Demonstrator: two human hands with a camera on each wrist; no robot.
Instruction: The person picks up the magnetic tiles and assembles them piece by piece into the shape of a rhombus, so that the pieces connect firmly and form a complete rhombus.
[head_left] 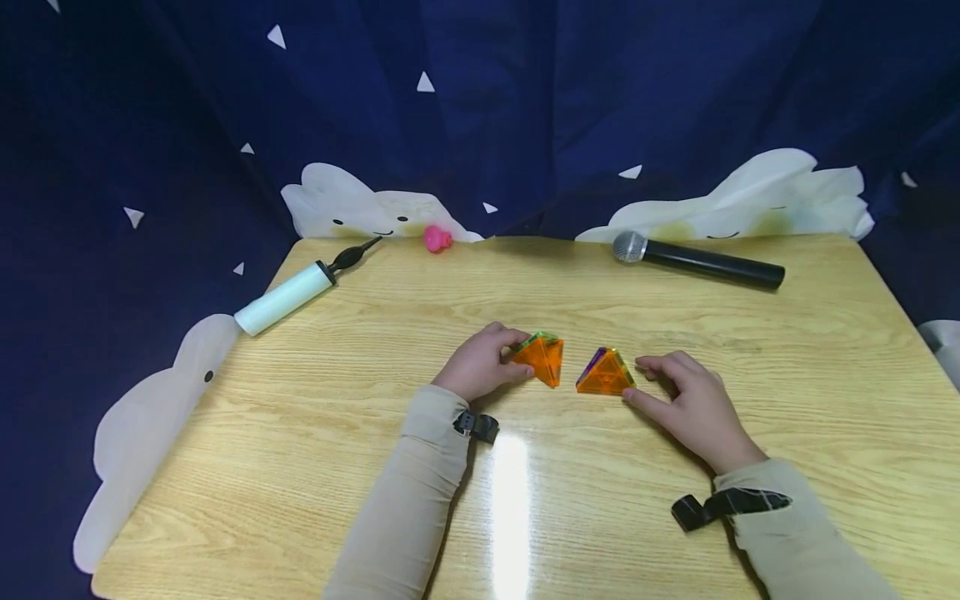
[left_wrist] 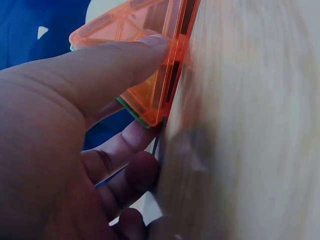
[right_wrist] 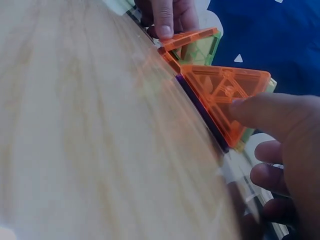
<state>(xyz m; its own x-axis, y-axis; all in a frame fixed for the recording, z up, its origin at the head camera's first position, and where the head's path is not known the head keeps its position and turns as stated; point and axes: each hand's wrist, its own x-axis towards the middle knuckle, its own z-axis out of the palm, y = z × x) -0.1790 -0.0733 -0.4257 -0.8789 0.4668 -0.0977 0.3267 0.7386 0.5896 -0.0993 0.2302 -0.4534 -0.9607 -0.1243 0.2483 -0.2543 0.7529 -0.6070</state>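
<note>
My left hand pinches a small pyramid of translucent magnetic tiles. Its thumb lies on an orange tile, with fingers behind by the green edge. A second magnetic-tile pyramid, orange in front with purple and yellow sides, stands upright on the table just to the right. Beside it is my right hand, thumb tip at the orange face and the other fingers loosely bent, apart from the tiles. In the head view a narrow gap separates the two pyramids.
Across the wooden table, a black microphone lies at the back right. A pale blue hand pump rests at the left edge. A small pink object sits at the back edge, before a dark blue curtain.
</note>
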